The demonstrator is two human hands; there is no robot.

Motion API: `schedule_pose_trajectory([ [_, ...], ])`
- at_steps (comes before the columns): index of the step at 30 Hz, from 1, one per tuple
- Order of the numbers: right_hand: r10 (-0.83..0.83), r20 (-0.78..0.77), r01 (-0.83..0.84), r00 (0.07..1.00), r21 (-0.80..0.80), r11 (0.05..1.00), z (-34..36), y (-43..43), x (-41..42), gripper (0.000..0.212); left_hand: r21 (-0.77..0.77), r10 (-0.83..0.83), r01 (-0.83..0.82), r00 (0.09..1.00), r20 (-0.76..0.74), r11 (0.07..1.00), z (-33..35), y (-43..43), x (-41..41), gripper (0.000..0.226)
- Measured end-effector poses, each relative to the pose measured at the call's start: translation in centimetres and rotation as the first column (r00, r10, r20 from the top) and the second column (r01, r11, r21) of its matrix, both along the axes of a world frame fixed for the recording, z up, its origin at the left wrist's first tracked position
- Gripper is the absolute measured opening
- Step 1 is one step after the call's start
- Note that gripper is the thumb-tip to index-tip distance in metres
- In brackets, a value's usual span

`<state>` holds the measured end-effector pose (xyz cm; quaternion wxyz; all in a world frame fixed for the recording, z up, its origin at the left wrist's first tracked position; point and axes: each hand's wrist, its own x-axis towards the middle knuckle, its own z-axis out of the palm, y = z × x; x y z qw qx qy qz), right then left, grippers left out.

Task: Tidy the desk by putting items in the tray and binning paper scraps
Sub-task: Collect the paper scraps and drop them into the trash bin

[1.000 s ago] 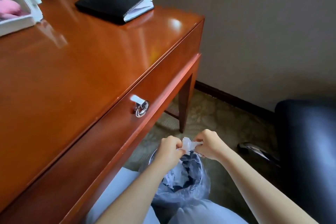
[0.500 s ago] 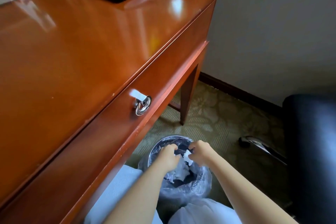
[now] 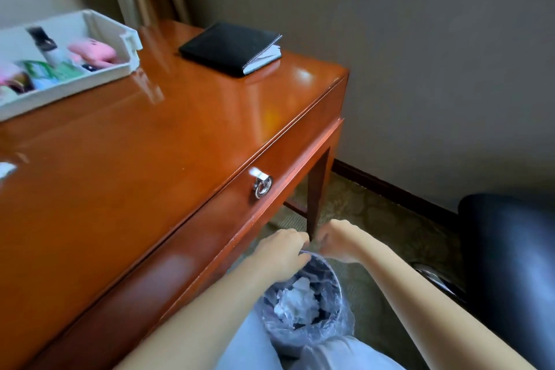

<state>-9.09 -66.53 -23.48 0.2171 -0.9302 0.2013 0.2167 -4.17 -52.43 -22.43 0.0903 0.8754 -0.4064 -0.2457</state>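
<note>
hands [image 3: 280, 249] [image 3: 339, 242] 2 | tray [image 3: 90, 81] 1 | bin [image 3: 341, 309] 1 | notebook [image 3: 228, 48] 1 | chair [image 3: 510, 264] 1

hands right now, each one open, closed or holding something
Left hand: fingers curled at the bin rim, palm hidden, cannot tell.
Right hand: curled too, no paper visible, cannot tell.

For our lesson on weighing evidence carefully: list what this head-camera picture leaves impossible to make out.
Head view: whether the left hand and right hand hold anything; their fingers curl away from the camera.
Head view: items in the tray, blurred; the left edge cuts the tray off.
Head view: the bin bottom, covered by paper scraps.
</note>
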Motion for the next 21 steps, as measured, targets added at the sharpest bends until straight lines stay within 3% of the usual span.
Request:
schedule_pose_trajectory([
  [11,0.231,0.287,-0.203,0.930,-0.125,0.971,14.8,5.0,-1.0,0.027,-0.134,-0.062,0.091,0.976,0.207,0.987,14.1,7.2,-2.0,0.031],
  [21,0.386,0.382,-0.325,0.840,-0.216,0.921,22.0,13.3,1.0,0.026,-0.116,0.119,-0.077,0.896,0.428,0.990,21.7,18.4,-2.2,0.035],
])
